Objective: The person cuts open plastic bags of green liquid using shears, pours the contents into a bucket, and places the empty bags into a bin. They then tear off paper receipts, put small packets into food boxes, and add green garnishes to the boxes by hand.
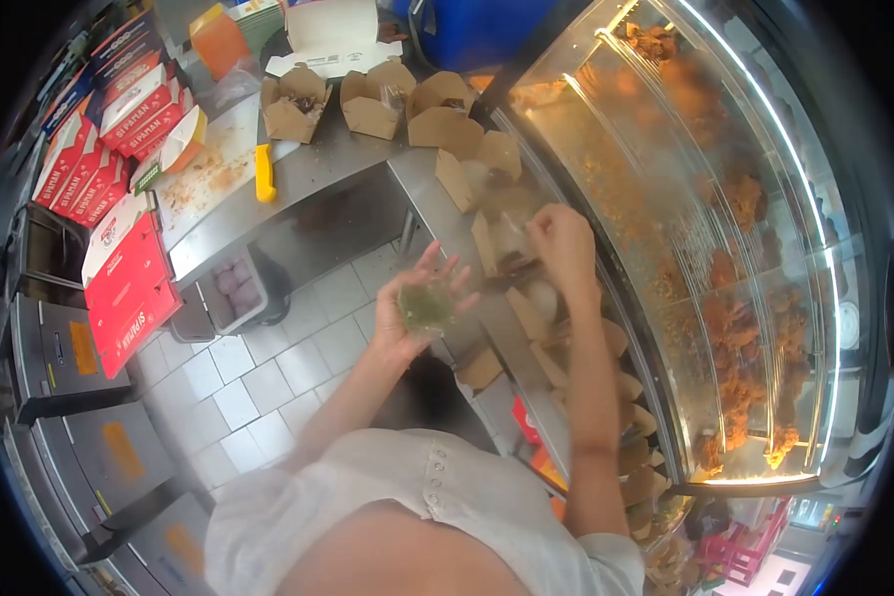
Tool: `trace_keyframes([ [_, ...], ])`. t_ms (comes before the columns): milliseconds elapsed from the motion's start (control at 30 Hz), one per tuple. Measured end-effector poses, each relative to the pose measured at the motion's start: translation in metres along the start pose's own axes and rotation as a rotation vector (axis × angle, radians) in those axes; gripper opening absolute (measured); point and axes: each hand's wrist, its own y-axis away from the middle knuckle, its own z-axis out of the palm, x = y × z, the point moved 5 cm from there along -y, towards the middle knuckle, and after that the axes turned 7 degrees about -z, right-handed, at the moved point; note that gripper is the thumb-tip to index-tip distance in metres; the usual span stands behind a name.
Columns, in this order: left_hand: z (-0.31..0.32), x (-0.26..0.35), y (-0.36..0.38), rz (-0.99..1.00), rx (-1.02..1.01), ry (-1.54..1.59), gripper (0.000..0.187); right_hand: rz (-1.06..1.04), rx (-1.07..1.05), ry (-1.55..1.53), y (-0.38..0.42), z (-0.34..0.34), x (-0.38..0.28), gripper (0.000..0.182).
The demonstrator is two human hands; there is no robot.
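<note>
My left hand [399, 323], palm up with fingers spread, holds a small clear plastic bag of green contents [427, 310]; the contents are too blurred to name. My right hand [563, 243] is closed in a pinch over an open brown cardboard box [484, 243] in the row beside the glass case. Whatever its fingertips hold, if anything, is too small to make out. Something whitish and clear lies in that box just below the fingers. More open brown boxes [467, 179] run along the counter past both sides of this hand.
A lit glass display case [685, 228] with fried pieces stands along the right. Red printed boxes [134, 288] are stacked at the left. A yellow-handled knife [265, 174] lies by a white cutting board [209, 169]. A bin [233, 288] stands below the counter.
</note>
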Motion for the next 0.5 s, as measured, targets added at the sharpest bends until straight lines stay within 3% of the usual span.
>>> trace_keyframes([
  [67, 0.002, 0.005, -0.006, 0.016, 0.027, 0.013, 0.053, 0.150, -0.543, 0.394, 0.000, 0.046, 0.041, 0.008],
  [100, 0.003, 0.010, -0.008, 0.031, 0.048, 0.023, 0.052, 0.154, -0.545, 0.388, 0.000, 0.046, 0.038, 0.008],
  [167, 0.004, 0.019, -0.018, 0.053, 0.029, 0.022, 0.051, -0.026, -0.791, 0.506, -0.006, 0.047, 0.021, 0.011],
  [233, 0.008, 0.027, -0.029, 0.079, 0.020, 0.039, 0.051, -0.137, -0.400, 0.236, -0.018, 0.029, -0.003, 0.014],
  [300, 0.017, 0.034, -0.041, 0.118, 0.059, 0.014, 0.051, -0.028, -0.207, -0.337, -0.027, 0.010, -0.047, 0.021],
  [367, 0.031, 0.035, -0.055, 0.123, 0.033, -0.047, 0.051, 0.010, -0.250, -0.534, -0.023, 0.027, -0.076, 0.025],
  [400, 0.038, 0.036, -0.062, 0.119, 0.010, -0.100, 0.051, -0.134, -0.063, -0.436, -0.022, 0.035, -0.080, 0.026],
  [467, 0.045, 0.044, -0.079, 0.090, 0.000, -0.019, 0.050, 0.100, -0.200, -0.510, -0.026, 0.049, -0.059, 0.028],
  [500, 0.047, 0.047, -0.087, 0.095, -0.011, -0.042, 0.051, 0.099, -0.190, -0.505, -0.036, 0.046, -0.050, 0.028],
])
